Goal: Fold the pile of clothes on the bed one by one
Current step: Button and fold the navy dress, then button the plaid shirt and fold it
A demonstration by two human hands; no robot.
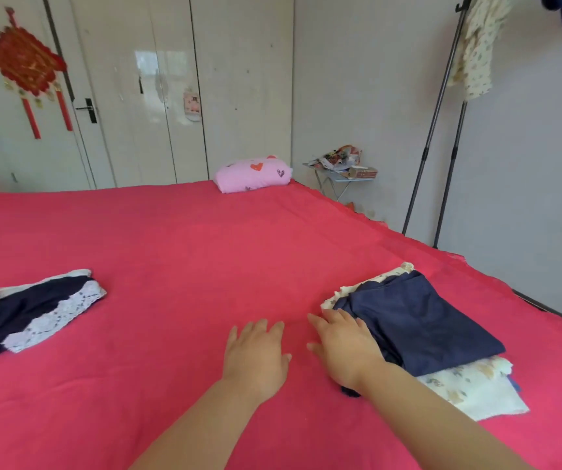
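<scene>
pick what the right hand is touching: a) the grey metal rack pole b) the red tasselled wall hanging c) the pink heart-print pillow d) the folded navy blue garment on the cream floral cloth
d: the right hand rests flat on the near left edge of the folded navy blue garment, which lies on the cream floral cloth.

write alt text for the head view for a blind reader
Two bare hands reach over a red bed: the right hand touches a folded navy garment stacked on a cream printed cloth, the left hand open beside it. More clothes lie far left; a pink pillow sits at the back.
</scene>
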